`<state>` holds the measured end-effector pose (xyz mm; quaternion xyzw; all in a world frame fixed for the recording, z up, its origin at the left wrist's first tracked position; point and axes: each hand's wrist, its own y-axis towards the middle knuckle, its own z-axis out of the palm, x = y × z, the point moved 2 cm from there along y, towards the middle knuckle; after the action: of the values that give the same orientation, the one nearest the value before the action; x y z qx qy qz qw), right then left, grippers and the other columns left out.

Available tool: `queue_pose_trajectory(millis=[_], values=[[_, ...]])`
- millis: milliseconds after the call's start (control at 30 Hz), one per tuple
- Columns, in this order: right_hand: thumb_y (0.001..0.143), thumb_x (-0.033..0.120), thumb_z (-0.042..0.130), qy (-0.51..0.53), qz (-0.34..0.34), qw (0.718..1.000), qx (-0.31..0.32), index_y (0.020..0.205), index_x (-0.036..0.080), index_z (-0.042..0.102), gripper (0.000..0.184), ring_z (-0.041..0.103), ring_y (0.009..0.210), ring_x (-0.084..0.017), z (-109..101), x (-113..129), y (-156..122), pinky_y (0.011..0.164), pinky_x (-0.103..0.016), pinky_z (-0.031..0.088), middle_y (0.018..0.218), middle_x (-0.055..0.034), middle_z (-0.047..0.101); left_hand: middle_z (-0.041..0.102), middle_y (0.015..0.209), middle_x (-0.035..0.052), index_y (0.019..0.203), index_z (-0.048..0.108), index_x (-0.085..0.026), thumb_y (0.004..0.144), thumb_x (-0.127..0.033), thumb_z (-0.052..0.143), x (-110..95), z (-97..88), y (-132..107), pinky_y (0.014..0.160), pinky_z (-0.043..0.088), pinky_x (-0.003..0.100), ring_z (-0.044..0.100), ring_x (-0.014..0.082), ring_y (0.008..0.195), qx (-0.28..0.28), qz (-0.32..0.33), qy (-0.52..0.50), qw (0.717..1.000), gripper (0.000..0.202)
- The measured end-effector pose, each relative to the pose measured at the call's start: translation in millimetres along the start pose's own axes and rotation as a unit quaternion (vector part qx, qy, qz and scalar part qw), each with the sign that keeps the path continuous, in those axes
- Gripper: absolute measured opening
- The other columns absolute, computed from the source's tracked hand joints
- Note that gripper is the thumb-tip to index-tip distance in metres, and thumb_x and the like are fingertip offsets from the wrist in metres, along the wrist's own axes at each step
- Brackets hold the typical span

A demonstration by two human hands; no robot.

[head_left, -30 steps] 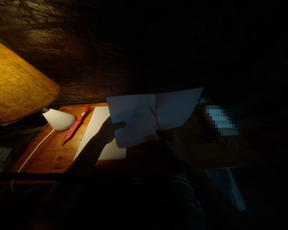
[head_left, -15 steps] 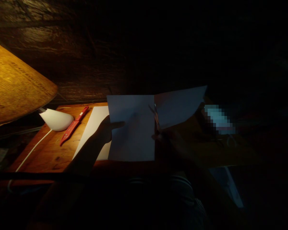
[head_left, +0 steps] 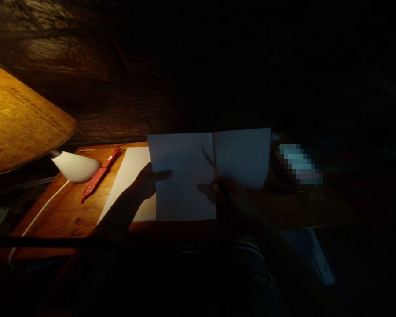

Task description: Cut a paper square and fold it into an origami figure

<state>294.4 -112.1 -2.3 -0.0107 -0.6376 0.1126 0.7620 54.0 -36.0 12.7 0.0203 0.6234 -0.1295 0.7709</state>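
My left hand (head_left: 149, 179) grips the left edge of a white paper sheet (head_left: 181, 193), its thumb lying across the front. A cut runs up the sheet from its lower edge and splits off a right-hand flap (head_left: 242, 154), which is still joined near the top. In my right hand (head_left: 229, 193) are scissors (head_left: 214, 165), their blades apart around the paper at the upper end of the cut. Deep shadow hides most of the right hand's fingers. Under the held sheet lies more white paper (head_left: 122, 187) on the wooden table (head_left: 66, 211).
At the left a lamp with a yellow shade (head_left: 23, 119) and a white base (head_left: 75, 167) lights the table. A red knife (head_left: 100, 176) lies beside the base. A white cable (head_left: 41, 211) trails off the left edge. On the right is a pixelated bright object (head_left: 300, 163).
The right flap has swung down and nearer, its far corner lower and further left. My right hand and the scissors have shifted slightly, with the blades spread wider. My left hand still holds the sheet.
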Motion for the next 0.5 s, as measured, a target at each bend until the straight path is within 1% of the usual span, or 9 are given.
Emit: queue_pose_trajectory(millis=[67,133,200,300,400,500], values=[[0.079,0.051,0.075,0.000,-0.003,1.000,0.002,0.081,0.019,0.071,0.032,0.067,0.079,-0.019,0.5,-0.5,0.8,0.065,-0.028,0.051,0.092,-0.0087,0.078,0.078,0.089,0.0085,0.123,0.069,-0.014,0.059,-0.014,0.085,-1.2,1.5,-1.2,0.083,0.063,0.046,0.076,0.0351,0.095,-0.020,-0.006,0.006,1.000,0.066],[0.078,0.050,0.075,0.003,-0.003,1.000,0.001,0.078,0.019,0.069,0.031,0.065,0.076,-0.018,2.0,1.8,0.8,0.063,-0.028,0.049,0.086,-0.0076,0.076,0.077,0.084,0.0070,0.121,0.070,-0.014,0.056,-0.014,0.086,-2.2,3.2,-2.0,0.079,0.064,0.044,0.077,0.0335,0.089,-0.028,-0.010,0.011,1.000,0.067],[0.076,0.049,0.075,0.003,0.002,1.000,-0.005,0.075,0.019,0.067,0.032,0.062,0.072,-0.017,3.9,5.8,0.1,0.061,-0.027,0.047,0.078,-0.0058,0.071,0.077,0.083,0.0066,0.121,0.070,-0.014,0.056,-0.016,0.087,-2.0,4.2,-2.1,0.077,0.064,0.043,0.077,0.0330,0.086,-0.022,-0.013,0.014,1.000,0.067],[0.072,0.050,0.076,-0.002,0.004,1.000,-0.017,0.071,0.019,0.062,0.034,0.056,0.064,-0.015,5.4,11.3,-0.7,0.056,-0.026,0.043,0.067,-0.0021,0.063,0.077,0.083,0.0074,0.120,0.070,-0.015,0.056,-0.018,0.088,0.5,2.9,-1.0,0.078,0.064,0.044,0.076,0.0338,0.088,-0.006,-0.012,0.018,1.000,0.067],[0.073,0.050,0.075,-0.017,0.002,1.000,-0.017,0.071,0.019,0.062,0.034,0.052,0.061,-0.013,4.7,12.6,0.0,0.055,-0.025,0.041,0.065,-0.0001,0.058,0.078,0.085,0.0084,0.119,0.071,-0.015,0.057,-0.021,0.089,4.2,-0.3,0.4,0.080,0.064,0.045,0.076,0.0333,0.087,0.004,-0.013,0.025,1.000,0.065],[0.074,0.049,0.075,-0.015,-0.005,1.000,-0.024,0.074,0.018,0.065,0.033,0.052,0.062,-0.012,2.7,10.9,2.0,0.055,-0.025,0.040,0.068,-0.0005,0.060,0.078,0.087,0.0096,0.116,0.071,-0.014,0.058,-0.022,0.089,6.2,-1.9,0.9,0.081,0.064,0.046,0.076,0.0337,0.088,0.014,-0.017,0.031,0.999,0.060]])
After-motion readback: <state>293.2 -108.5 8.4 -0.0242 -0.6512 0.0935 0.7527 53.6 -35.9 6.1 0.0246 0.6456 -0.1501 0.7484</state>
